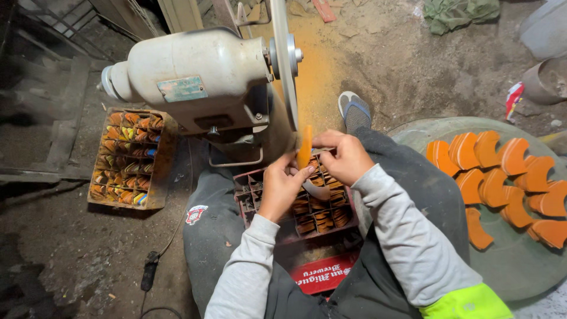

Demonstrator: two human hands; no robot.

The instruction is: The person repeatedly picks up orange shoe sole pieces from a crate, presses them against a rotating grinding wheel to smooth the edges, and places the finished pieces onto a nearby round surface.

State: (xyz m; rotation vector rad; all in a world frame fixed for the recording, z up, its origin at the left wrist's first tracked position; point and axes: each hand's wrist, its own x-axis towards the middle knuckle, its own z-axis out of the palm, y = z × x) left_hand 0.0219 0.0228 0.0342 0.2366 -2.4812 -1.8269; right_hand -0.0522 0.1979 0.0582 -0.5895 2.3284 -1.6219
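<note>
Both hands, left [282,188] and right [344,156], pinch an orange piece [305,146] against the disc [284,65], steadying its edge. The crate [245,195] sits on the lap within reach, stacks [502,177] alongside.

A thin, flat orange piece with a curved outline [305,147] stands upright on edge, pinched between the fingertips of the left hand [282,186] and the right hand [344,156], which close on it from either side. Its upper end rises just above the fingers (the lower part is hidden behind them). It sits just beside the upright grey metal grinding disc [285,71], whether touching cannot be told.
</note>
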